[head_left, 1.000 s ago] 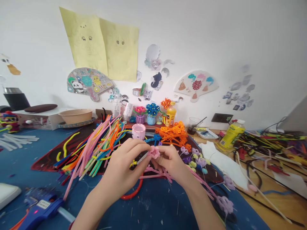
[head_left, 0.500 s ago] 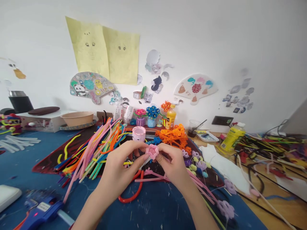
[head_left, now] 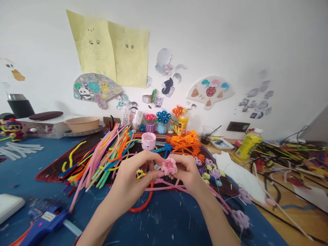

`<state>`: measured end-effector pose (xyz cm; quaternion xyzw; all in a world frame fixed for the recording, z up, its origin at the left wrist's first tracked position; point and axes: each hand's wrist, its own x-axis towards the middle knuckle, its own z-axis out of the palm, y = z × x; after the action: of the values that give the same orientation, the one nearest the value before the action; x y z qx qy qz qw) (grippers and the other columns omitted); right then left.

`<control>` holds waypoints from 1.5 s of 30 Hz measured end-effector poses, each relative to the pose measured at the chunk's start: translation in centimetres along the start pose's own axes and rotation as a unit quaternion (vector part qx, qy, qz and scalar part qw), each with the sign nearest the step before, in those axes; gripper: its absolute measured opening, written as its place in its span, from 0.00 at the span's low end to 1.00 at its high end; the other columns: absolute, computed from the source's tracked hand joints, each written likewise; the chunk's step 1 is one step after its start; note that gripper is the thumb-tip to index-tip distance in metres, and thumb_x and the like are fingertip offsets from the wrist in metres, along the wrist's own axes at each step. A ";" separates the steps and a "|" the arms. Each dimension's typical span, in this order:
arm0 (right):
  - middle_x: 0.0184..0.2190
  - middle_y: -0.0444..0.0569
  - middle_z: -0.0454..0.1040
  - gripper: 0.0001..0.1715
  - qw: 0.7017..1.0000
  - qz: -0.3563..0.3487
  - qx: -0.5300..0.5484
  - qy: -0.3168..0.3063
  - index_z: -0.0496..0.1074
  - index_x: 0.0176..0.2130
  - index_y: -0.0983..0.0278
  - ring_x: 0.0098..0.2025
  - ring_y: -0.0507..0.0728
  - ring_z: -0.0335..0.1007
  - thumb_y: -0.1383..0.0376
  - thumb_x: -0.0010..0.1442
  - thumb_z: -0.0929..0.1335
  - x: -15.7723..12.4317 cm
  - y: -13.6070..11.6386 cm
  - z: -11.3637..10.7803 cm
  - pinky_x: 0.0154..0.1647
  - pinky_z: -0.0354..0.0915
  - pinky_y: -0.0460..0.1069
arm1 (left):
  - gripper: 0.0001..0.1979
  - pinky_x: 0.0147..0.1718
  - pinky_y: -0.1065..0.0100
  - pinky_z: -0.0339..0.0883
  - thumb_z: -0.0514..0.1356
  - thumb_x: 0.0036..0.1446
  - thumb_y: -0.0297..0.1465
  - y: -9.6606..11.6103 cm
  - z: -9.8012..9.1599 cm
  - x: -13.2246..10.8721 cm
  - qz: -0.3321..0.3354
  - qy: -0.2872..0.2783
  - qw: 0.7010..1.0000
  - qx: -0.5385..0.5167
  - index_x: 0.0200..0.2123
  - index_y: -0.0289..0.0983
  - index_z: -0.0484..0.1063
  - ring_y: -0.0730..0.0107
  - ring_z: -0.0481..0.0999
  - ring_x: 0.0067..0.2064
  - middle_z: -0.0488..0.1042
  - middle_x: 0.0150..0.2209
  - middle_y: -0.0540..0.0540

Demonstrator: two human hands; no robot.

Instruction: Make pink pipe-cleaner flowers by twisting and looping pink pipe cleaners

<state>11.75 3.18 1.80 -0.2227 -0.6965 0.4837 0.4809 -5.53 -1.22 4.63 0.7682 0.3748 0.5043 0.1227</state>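
Observation:
A small pink pipe-cleaner flower (head_left: 169, 166) is pinched between both hands, its looped petals facing up and toward me. My left hand (head_left: 140, 169) grips its left side with thumb and forefinger. On the other side my right hand (head_left: 186, 171) holds it, the fingertips partly hidden behind the petals. Just beyond the hands stands a small pink pot (head_left: 148, 141). Pink pipe cleaners (head_left: 166, 184) lie under the hands, beside a red curved strand (head_left: 144, 205). Orange pipe-cleaner flowers (head_left: 186, 143) are heaped behind my right hand.
A bundle of coloured pipe cleaners (head_left: 102, 159) lies left. A blue glue gun (head_left: 47, 222) with a red light rests at front left. Lilac flowers (head_left: 240, 218), white paper (head_left: 239, 177) and a yellow bottle (head_left: 248, 145) are at right. Finished potted flowers (head_left: 163, 122) stand by the wall.
The pink flower has moved slightly right and turned, so its petals show more from the side. Both hands still hold it. The camera view has shifted a little.

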 end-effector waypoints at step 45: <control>0.18 0.42 0.62 0.15 0.998 -0.018 0.013 0.054 0.70 0.22 0.66 0.20 0.49 0.55 0.59 0.54 0.71 0.0 0.1 0.7 0.20 0.53 0.45 | 0.02 0.25 0.76 0.64 0.62 0.56 0.26 0.3 0.8 -0.4 0.100 0.111 0.979 0.138 0.30 0.36 0.72 0.78 0.71 0.24 0.74 0.24 0.52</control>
<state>11.09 2.91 1.64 -0.2298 -0.6674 0.4711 0.5290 -4.84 -1.56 4.13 0.7504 0.3733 0.5399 -0.0780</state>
